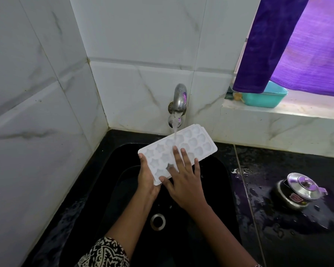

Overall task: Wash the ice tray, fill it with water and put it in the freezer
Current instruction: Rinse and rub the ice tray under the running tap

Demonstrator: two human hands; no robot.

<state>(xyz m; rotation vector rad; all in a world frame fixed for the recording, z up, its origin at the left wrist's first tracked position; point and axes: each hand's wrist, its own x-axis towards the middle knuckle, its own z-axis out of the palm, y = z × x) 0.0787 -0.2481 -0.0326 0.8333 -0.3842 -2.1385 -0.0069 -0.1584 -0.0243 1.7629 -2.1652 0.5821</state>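
A white ice tray (pixel 193 143) with star and shell shaped cells is held tilted over the black sink (pixel 220 170), under the running tap (pixel 179 99). Water falls from the spout onto the tray's middle. My left hand (pixel 146 178) grips the tray's near left end from below, thumb on its edge. My right hand (pixel 183 178) lies flat on top of the tray with fingers spread over the cells.
The sink drain (pixel 158 222) is below my arms. A steel pot with a lid (pixel 297 191) stands on the wet black counter at right. A teal tub (pixel 266 98) sits on the window ledge under a purple curtain (pixel 297 45). Tiled walls close the left and back.
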